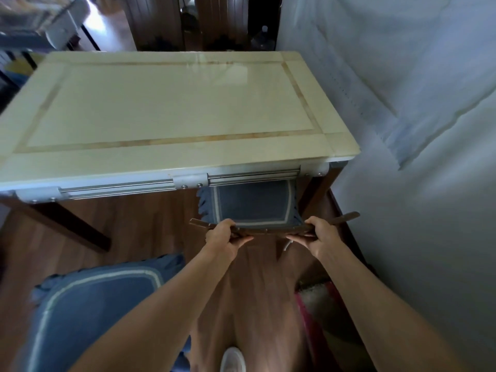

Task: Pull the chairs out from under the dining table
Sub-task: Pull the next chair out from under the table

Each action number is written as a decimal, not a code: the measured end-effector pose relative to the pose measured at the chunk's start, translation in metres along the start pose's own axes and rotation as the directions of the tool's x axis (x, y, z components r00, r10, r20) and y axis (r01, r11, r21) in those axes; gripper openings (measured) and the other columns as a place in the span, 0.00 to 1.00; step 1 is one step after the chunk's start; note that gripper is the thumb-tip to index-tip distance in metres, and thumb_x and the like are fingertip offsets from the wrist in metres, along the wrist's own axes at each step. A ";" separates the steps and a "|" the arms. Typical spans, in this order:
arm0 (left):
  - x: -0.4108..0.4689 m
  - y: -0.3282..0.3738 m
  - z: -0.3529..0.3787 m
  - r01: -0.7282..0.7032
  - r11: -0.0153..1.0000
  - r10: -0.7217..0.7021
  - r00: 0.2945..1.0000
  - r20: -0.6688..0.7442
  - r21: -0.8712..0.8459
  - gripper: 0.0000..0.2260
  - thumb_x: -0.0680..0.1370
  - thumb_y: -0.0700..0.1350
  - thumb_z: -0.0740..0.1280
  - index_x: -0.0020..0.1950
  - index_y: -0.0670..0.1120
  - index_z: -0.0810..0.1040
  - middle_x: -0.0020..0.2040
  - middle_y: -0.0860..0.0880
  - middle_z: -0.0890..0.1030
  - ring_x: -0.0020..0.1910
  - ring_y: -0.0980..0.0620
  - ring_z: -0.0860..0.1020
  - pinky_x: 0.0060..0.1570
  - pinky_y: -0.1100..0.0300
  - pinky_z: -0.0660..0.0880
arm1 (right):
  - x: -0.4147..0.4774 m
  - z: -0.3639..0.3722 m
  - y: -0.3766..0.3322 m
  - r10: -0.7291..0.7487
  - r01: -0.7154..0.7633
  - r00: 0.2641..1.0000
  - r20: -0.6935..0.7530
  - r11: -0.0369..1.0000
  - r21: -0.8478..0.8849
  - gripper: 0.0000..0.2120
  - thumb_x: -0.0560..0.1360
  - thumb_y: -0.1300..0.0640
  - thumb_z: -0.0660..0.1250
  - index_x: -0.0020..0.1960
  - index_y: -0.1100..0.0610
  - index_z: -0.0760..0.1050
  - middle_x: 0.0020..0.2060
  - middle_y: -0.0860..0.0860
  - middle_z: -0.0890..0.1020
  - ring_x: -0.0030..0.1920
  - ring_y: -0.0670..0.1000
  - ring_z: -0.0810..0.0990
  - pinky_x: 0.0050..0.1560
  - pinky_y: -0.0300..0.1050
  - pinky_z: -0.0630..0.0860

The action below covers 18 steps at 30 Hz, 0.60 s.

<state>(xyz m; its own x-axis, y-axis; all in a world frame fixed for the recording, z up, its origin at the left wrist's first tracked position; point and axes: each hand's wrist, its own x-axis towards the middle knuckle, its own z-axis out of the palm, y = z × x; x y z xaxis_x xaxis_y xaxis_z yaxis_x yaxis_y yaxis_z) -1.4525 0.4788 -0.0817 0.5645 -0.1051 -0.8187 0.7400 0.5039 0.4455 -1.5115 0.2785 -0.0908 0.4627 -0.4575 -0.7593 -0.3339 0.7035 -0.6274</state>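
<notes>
A cream dining table [171, 108] fills the upper middle of the head view. A dark wooden chair [346, 218] with a blue fringed seat cushion [252, 204] stands at the table's right end, its seat partly under the tabletop. My left hand [224, 238] grips the left part of the chair's top rail. My right hand [320, 236] holds the right part of the same rail. A second chair, with a matching blue cushion [88, 312], stands away from the table at the lower left; my left forearm hides part of it.
A white wall [416, 183] runs close along the right. A red and white thing [316, 299] lies on the wooden floor [139, 226] by the wall. My white shoe [233, 359] shows at the bottom. A dark wooden cabinet [209, 22] stands behind the table.
</notes>
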 end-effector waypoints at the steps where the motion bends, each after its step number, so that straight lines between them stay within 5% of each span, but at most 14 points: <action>1: -0.010 -0.005 -0.008 0.002 1.000 -0.002 1.000 -0.007 0.000 0.19 0.74 0.30 0.61 0.65 0.37 0.68 0.51 0.36 0.74 0.51 0.36 0.76 0.49 0.35 0.75 | -0.010 -0.008 0.006 -0.001 0.000 1.000 -0.001 1.000 -0.006 0.11 0.73 0.71 0.62 0.54 0.62 0.68 0.49 0.65 0.74 0.45 0.68 0.78 0.34 0.68 0.77; 8: -0.079 -0.057 -0.073 0.053 0.998 -0.053 0.998 -0.023 0.020 0.19 0.75 0.30 0.62 0.66 0.36 0.68 0.59 0.34 0.77 0.51 0.37 0.78 0.49 0.37 0.78 | -0.084 -0.065 0.061 0.003 -0.004 0.999 -0.036 0.999 -0.032 0.07 0.73 0.72 0.61 0.47 0.63 0.68 0.44 0.64 0.73 0.43 0.67 0.77 0.40 0.70 0.76; 18: -0.147 -0.145 -0.176 0.026 0.999 -0.027 0.999 0.025 0.019 0.14 0.75 0.31 0.59 0.61 0.35 0.69 0.39 0.38 0.75 0.39 0.40 0.77 0.42 0.38 0.78 | -0.185 -0.152 0.152 -0.045 0.045 0.998 -0.043 0.999 -0.018 0.07 0.71 0.74 0.60 0.42 0.64 0.68 0.40 0.64 0.75 0.40 0.66 0.79 0.46 0.71 0.76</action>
<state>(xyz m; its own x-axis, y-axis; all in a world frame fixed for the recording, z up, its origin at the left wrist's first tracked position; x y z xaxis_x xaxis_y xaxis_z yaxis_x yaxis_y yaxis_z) -1.7075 0.5721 -0.0895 0.5534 -0.1403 -0.8210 0.7614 0.4847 0.4304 -1.7724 0.3880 -0.0721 0.4418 -0.5118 -0.7368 -0.3274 0.6726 -0.6636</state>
